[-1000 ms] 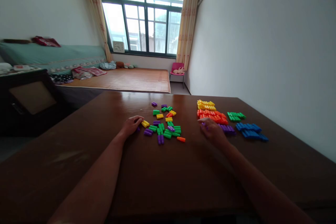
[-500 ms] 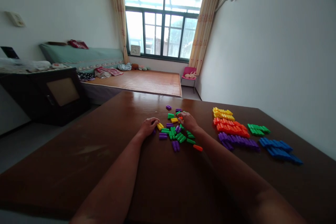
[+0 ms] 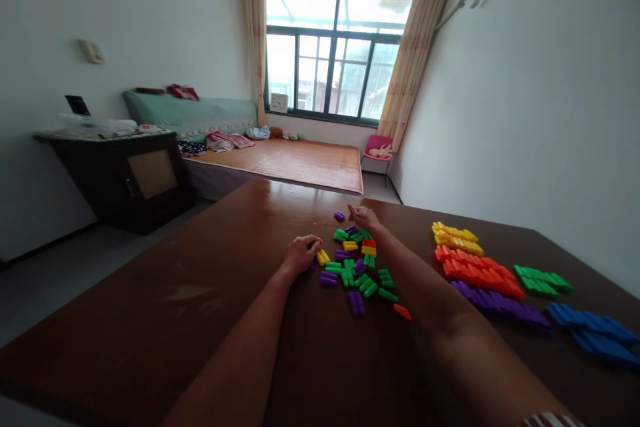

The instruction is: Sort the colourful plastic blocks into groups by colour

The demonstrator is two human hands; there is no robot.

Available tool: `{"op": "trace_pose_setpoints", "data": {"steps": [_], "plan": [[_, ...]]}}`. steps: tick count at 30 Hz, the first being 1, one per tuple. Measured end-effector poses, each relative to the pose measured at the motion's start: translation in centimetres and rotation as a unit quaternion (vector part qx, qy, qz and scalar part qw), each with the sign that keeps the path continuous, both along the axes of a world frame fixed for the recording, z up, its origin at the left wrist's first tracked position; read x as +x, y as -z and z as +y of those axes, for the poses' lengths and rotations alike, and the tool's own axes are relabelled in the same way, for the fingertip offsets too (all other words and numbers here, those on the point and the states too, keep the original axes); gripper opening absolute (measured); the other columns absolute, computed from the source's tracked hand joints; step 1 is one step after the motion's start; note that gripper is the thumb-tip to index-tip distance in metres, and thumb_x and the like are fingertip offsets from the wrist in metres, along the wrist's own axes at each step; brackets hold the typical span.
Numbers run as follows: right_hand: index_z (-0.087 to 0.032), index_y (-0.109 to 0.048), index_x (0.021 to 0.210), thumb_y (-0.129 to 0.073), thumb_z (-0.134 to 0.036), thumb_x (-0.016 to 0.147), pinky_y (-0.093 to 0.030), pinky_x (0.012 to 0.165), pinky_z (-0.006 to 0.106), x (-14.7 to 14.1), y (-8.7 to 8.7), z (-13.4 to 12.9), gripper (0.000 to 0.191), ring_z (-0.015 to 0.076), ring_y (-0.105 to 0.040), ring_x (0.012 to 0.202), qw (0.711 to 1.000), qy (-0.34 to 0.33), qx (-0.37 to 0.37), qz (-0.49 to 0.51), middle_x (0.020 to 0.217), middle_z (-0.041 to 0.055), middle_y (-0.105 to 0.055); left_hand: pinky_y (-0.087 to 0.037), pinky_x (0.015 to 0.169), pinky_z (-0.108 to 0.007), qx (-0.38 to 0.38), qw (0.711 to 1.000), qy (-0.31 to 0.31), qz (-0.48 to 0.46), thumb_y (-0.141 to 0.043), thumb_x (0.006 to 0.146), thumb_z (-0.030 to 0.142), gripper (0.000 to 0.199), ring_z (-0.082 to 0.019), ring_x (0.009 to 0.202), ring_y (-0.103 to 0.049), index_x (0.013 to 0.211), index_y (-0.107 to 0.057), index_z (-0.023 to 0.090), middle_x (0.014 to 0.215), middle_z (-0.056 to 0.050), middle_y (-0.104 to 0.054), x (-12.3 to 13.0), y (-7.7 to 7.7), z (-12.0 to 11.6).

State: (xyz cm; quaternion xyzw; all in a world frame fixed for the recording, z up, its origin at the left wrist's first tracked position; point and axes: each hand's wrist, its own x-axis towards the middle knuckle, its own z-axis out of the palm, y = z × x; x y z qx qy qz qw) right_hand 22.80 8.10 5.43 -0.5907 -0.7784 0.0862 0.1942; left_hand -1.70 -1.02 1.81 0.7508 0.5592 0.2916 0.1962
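Small plastic pieces lie in a loose pile on the dark brown table [image 3: 200,267]. My left hand [image 3: 301,253] rests at the pile's left edge, fingers curled together beside a yellow piece [image 3: 323,257]. A purple piece [image 3: 311,268] shows partly under that hand. At the far side of the pile, my right hand [image 3: 364,216] is raised with its fingers drawn together, just right of a lone purple piece [image 3: 339,216]. What either hand holds, if anything, is hidden. Green pieces [image 3: 349,273] fill the middle, and an orange piece [image 3: 403,312] lies by my right forearm.
On the right, pieces stand in rows by colour: yellow [image 3: 456,239], orange [image 3: 477,272], purple [image 3: 500,307], green [image 3: 543,280] and blue [image 3: 593,332]. Past the table are a bed [image 3: 300,163], a pink chair [image 3: 376,147] and a dark cabinet [image 3: 113,180].
My right hand has moved off the pile to its far side, near the lone purple piece. My left hand stays beside the yellow piece. The camera view has shifted, moving the scene right and down.
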Motion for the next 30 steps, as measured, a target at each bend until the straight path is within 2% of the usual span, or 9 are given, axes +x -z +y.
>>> {"op": "trace_pose_setpoints", "data": {"steps": [3, 6, 10, 13, 16, 21, 23, 26, 30], "plan": [[-0.02, -0.07, 0.106, -0.045, -0.043, 0.094, -0.043, 0.095, 0.032, -2.2, 0.0, 1.7, 0.037, 0.0226, -0.063, 0.103, 1.0, 0.025, -0.005, -0.007, 0.107, 0.011, -0.071, -0.046, 0.072, -0.029, -0.008, 1.0, 0.0, -0.003, -0.049, 0.088, 0.041, 0.03, -0.022, 0.09, -0.067, 0.098, -0.075, 0.028, 0.097, -0.005, -0.075, 0.0, 0.0, -0.1], [-0.021, -0.07, 0.108, -0.051, -0.03, 0.091, -0.042, 0.099, 0.032, -3.6, 0.5, 2.2, 0.027, 0.021, -0.062, 0.108, 1.0, 0.002, -0.022, -0.016, 0.115, 0.0083, -0.069, -0.046, 0.072, -0.028, -0.01, 1.0, 0.0, -0.005, -0.049, 0.088, 0.041, 0.03, -0.022, 0.091, -0.067, 0.098, -0.074, 0.028, 0.097, -0.004, -0.076, 0.0, 0.0, -0.1], [-0.02, -0.075, 0.094, -0.056, -0.016, 0.084, -0.049, 0.088, 0.027, -3.7, 0.9, 0.7, 0.022, 0.0198, -0.066, 0.096, 0.996, -0.058, -0.061, -0.028, 0.103, 0.0043, -0.073, -0.046, 0.071, -0.028, -0.005, 1.0, 0.001, -0.01, -0.049, 0.088, 0.044, 0.031, -0.021, 0.09, -0.067, 0.097, -0.074, 0.029, 0.094, -0.003, -0.076, 0.0, 0.0, -0.1], [-0.022, -0.075, 0.093, -0.06, -0.012, 0.079, -0.052, 0.078, 0.024, -2.7, 0.3, -1.6, 0.023, 0.0176, -0.068, 0.087, 0.991, -0.1, -0.084, -0.016, 0.094, 0.0008, -0.075, -0.046, 0.071, -0.028, -0.002, 1.0, 0.009, -0.01, -0.048, 0.088, 0.046, 0.033, -0.021, 0.089, -0.067, 0.097, -0.074, 0.028, 0.093, -0.003, -0.076, 0.0, -0.1, 0.0], [-0.023, -0.072, 0.103, -0.066, -0.01, 0.073, -0.053, 0.078, 0.026, -1.0, -0.8, -4.3, 0.034, 0.019, -0.068, 0.09, 0.99, -0.121, -0.055, 0.041, 0.103, 0.0026, -0.073, -0.047, 0.074, -0.028, -0.004, 1.0, 0.016, -0.008, -0.047, 0.089, 0.044, 0.033, -0.022, 0.089, -0.067, 0.098, -0.074, 0.027, 0.094, -0.003, -0.076, -0.1, -0.3, 0.1], [-0.019, -0.069, 0.103, -0.066, -0.029, 0.08, -0.054, 0.079, 0.031, 3.0, -1.6, -10.2, 0.025, 0.0193, -0.069, 0.087, 0.988, -0.064, 0.009, 0.142, 0.097, 0.0056, -0.074, -0.044, 0.095, -0.032, 0.061, 0.996, 0.063, 0.004, -0.042, 0.092, 0.042, 0.037, -0.023, 0.108, -0.061, 0.108, -0.071, 0.024, 0.111, -0.006, -0.071, 0.7, -0.3, 0.0], [-0.02, -0.069, 0.101, -0.065, -0.036, 0.081, -0.055, 0.078, 0.032, 4.4, -1.2, -13.1, 0.026, 0.0197, -0.069, 0.085, 0.984, -0.034, 0.015, 0.172, 0.094, 0.0056, -0.074, -0.037, 0.105, -0.034, 0.092, 0.99, 0.105, 0.006, -0.04, 0.093, 0.042, 0.04, -0.023, 0.121, -0.053, 0.116, -0.068, 0.024, 0.124, -0.006, -0.065, 1.7, -0.1, -0.3], [-0.021, -0.068, 0.101, -0.064, -0.039, 0.081, -0.056, 0.077, 0.032, 5.7, 0.3, -17.2, 0.027, 0.0203, -0.07, 0.086, 0.975, 0.003, 0.017, 0.222, 0.095, 0.0058, -0.074, -0.033, 0.11, -0.034, 0.058, 0.982, 0.177, -0.002, -0.044, 0.091, 0.046, 0.041, -0.022, 0.127, -0.049, 0.119, -0.066, 0.026, 0.131, -0.004, -0.062, 3.3, 0.2, -0.4], [-0.022, -0.067, 0.1, -0.068, -0.033, 0.077, -0.057, 0.078, 0.035, 6.9, 2.8, -20.3, 0.026, 0.0207, -0.07, 0.085, 0.967, 0.061, 0.035, 0.243, 0.099, 0.0047, -0.073, -0.037, 0.108, -0.036, 0.02, 0.98, 0.173, -0.096, -0.038, 0.092, 0.054, 0.05, -0.023, 0.121, -0.054, 0.111, -0.069, 0.021, 0.122, -0.009, -0.067, 3.9, -0.3, 0.1]]}}
